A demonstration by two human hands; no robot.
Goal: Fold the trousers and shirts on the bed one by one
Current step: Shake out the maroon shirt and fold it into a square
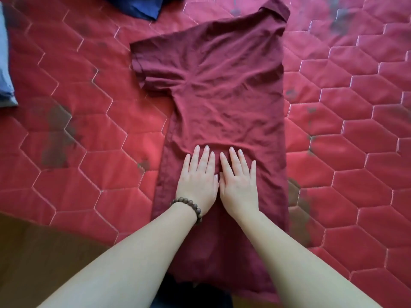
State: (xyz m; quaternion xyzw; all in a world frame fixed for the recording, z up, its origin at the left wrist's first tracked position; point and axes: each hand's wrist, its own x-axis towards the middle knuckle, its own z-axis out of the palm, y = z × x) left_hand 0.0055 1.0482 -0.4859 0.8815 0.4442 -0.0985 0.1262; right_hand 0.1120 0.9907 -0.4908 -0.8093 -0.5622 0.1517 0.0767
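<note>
A maroon short-sleeved shirt [222,96] lies folded in half lengthwise on the red quilted bed, its sleeve pointing left and its collar at the top right. My left hand [198,176], with a bead bracelet at the wrist, and my right hand [238,178] lie flat side by side on the shirt's lower half, fingers straight and pressing the cloth. The hem hangs over the bed's near edge between my forearms.
A dark blue garment [138,5] lies at the far edge of the bed, top centre. A grey-blue garment [5,70] lies at the left edge. The red quilt [344,152] stretches wide on both sides. Wooden floor [33,252] shows at the lower left.
</note>
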